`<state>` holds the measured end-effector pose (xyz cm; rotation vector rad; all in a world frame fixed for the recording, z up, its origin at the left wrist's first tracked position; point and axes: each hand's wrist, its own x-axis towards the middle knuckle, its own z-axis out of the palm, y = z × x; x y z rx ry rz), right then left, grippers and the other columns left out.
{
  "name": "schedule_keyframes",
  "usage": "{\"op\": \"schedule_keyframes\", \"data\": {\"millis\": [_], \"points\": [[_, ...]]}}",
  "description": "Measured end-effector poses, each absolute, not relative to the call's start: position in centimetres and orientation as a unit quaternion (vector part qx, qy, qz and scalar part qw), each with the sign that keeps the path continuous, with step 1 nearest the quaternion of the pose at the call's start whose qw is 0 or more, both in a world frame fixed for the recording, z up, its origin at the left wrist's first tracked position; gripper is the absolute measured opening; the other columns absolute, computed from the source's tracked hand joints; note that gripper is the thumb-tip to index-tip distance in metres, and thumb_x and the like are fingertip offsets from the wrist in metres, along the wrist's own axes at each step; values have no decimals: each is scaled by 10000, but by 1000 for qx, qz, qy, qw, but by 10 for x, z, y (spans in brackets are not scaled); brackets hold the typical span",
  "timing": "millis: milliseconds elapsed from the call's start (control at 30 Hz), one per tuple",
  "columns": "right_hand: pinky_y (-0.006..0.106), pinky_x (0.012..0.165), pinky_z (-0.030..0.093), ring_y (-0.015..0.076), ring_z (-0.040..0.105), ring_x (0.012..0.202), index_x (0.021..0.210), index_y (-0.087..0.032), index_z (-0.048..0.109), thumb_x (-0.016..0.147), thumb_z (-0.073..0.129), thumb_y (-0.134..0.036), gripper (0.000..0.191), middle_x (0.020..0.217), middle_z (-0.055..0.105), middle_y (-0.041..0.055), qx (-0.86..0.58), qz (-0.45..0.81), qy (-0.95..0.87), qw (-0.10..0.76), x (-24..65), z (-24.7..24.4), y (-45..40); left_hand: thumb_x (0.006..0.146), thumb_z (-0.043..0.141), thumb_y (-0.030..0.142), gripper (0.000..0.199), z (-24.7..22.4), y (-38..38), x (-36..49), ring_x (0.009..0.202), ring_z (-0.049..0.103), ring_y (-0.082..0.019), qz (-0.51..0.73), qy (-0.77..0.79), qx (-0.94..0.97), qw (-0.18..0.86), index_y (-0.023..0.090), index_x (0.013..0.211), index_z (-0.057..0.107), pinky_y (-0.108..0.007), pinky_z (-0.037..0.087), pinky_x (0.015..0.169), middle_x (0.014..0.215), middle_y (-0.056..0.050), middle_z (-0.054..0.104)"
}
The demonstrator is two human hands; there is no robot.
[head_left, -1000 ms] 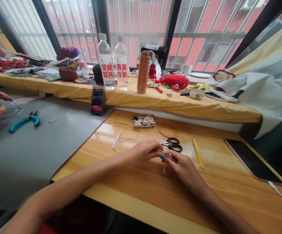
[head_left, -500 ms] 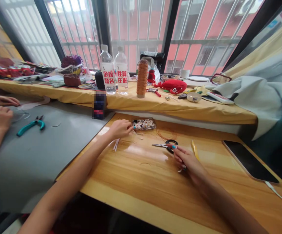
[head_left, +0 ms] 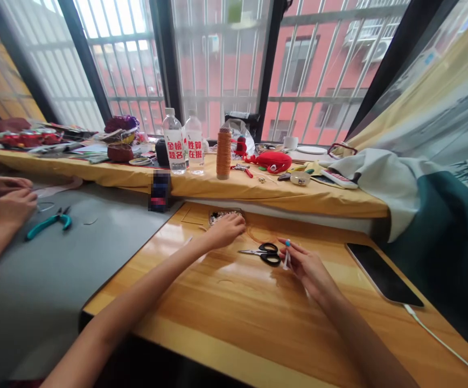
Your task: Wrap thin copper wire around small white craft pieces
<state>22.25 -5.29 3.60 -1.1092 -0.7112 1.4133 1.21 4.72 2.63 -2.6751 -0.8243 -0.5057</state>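
Note:
My left hand [head_left: 226, 231] is closed, fingertips pressed together, just in front of a small clear tray of beads [head_left: 217, 216]. What it pinches, if anything, is hidden. My right hand [head_left: 308, 267] is closed on thin white strips [head_left: 286, 261] that hang below its thumb and index finger. Black-handled scissors [head_left: 269, 254] lie on the wooden board between my hands, blades toward the left. A loop of fine orange thread [head_left: 253, 236] lies behind the scissors.
A phone [head_left: 383, 275] with a white cable lies to the right. At left, another person's hands [head_left: 15, 202] work near teal pliers [head_left: 50, 223] on a grey table. Two water bottles [head_left: 174, 145], an orange thread spool [head_left: 223, 153] and a red pouch [head_left: 273, 161] stand along the cloth-covered sill.
My left hand has moved right, across the front of the bead tray. My right hand has come off the scissors' handles, and white strips now show in it. The view has tilted up slightly.

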Motion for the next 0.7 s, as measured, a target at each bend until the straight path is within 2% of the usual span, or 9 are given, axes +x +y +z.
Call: {"op": "schedule_keyframes", "data": {"millis": [100, 233, 400, 700], "points": [[151, 487, 434, 67, 539, 539, 830, -172, 626, 667, 582, -148, 170, 609, 590, -1, -481, 589, -281, 586, 229, 34, -51, 732, 479, 184, 133, 25, 57, 39, 900, 382, -191, -135, -281, -942, 120, 191, 816, 583, -330, 234, 759, 898, -48, 553], [144, 388, 391, 50, 480, 446, 852, -167, 618, 691, 549, -145, 176, 572, 549, -13, -491, 586, -271, 585, 233, 35, -51, 716, 479, 165, 120, 21, 64, 55, 844, 402, -174, -132, -287, -947, 57, 186, 690, 594, -333, 207, 725, 779, -25, 588], [142, 346, 348, 42, 444, 411, 859, -161, 599, 709, 533, -177, 165, 552, 507, -28, -502, 582, -286, 571, 228, 35, -52, 766, 422, 187, 167, 13, 66, 56, 790, 435, -145, -192, -328, -924, 33, 155, 722, 580, -316, 207, 732, 775, -42, 586], [146, 365, 354, 45, 432, 422, 771, -138, 582, 732, 485, -150, 106, 536, 466, -28, -509, 587, -284, 562, 226, 37, -52, 785, 426, 232, 190, 19, 74, 53, 803, 499, -135, -202, -339, -919, 3, 197, 827, 608, -251, 290, 720, 836, -21, 621]]}}
